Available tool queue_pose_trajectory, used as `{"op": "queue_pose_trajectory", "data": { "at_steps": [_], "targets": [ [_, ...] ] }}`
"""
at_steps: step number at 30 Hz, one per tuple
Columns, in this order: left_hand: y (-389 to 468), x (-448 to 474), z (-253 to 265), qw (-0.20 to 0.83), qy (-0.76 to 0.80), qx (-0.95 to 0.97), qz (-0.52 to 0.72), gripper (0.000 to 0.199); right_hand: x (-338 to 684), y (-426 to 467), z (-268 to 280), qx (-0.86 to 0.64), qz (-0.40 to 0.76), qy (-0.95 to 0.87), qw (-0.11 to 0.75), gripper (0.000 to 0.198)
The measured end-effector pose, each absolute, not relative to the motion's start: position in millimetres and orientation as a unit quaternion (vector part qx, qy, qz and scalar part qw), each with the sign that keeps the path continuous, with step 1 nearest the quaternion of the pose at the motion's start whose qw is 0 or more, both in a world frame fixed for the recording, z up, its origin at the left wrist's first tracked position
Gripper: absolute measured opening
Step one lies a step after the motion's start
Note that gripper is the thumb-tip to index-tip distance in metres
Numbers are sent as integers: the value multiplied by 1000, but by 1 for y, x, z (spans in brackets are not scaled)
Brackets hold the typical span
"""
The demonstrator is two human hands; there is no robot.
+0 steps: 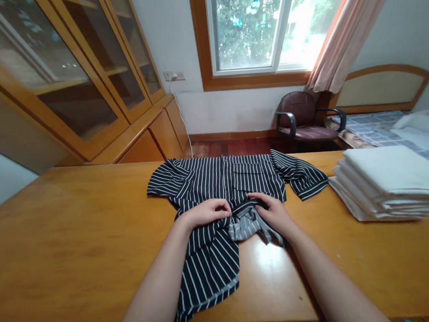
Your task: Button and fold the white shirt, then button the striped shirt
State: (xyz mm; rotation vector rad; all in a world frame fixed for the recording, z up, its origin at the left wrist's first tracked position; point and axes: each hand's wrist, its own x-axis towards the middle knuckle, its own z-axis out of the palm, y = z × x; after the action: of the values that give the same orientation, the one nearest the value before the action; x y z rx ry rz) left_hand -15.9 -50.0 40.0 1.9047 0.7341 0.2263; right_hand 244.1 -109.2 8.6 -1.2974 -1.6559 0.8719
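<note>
A black shirt with white stripes (209, 182) lies on the wooden table (74, 245), its short sleeves spread to both sides and a chest pocket showing. My left hand (210, 212) is closed with thumb and fingers pinched on the shirt's front, near its middle. Just to the right, my right hand (270, 211) grips the other front edge, fingers curled over the cloth. Between and below the hands the fabric is bunched, and its paler grey inner side shows. The left front panel hangs down toward the table's near edge.
A stack of folded white cloths (394, 179) sits on the table at the right. Beyond the table are a maroon armchair (305, 117), a bed (378, 122) and a window (250, 26). Glass-door cabinets (87, 67) stand at the left.
</note>
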Motion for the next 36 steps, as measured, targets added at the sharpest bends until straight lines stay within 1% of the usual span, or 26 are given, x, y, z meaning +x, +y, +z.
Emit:
{"op": "queue_pose_trajectory", "data": {
  "at_steps": [2, 4, 9, 12, 14, 18, 24, 28, 36],
  "targets": [
    [-51, -17, 39, 513, 279, 801, 133, 16, 244, -112, 14, -518, 344, -667, 411, 44],
    [-53, -16, 42, 483, 256, 819, 172, 16, 243, -114, 19, -512, 344, -674, 406, 41],
    [-62, -12, 55, 372, 247, 859, 252, 10, 241, -114, 24, -547, 341, -649, 404, 25],
    [-68, -12, 63, 304, 251, 871, 294, 8, 240, -113, 22, -593, 329, -620, 395, 23],
    [-71, -10, 66, 267, 249, 876, 315, 8, 240, -112, 22, -593, 333, -621, 389, 21],
    [-77, -4, 66, 207, 228, 893, 328, 10, 241, -114, 25, -550, 362, -637, 400, 20],
    [-83, 7, 57, 146, 193, 916, 321, 15, 238, -118, 35, -524, 390, -606, 454, 25],
    [-84, 10, 52, 119, 181, 917, 335, 13, 232, -121, 38, -517, 407, -585, 474, 24],
    [-85, 9, 52, 33, 176, 913, 367, 9, 224, -124, 33, -507, 409, -581, 488, 20]
  ]
}}
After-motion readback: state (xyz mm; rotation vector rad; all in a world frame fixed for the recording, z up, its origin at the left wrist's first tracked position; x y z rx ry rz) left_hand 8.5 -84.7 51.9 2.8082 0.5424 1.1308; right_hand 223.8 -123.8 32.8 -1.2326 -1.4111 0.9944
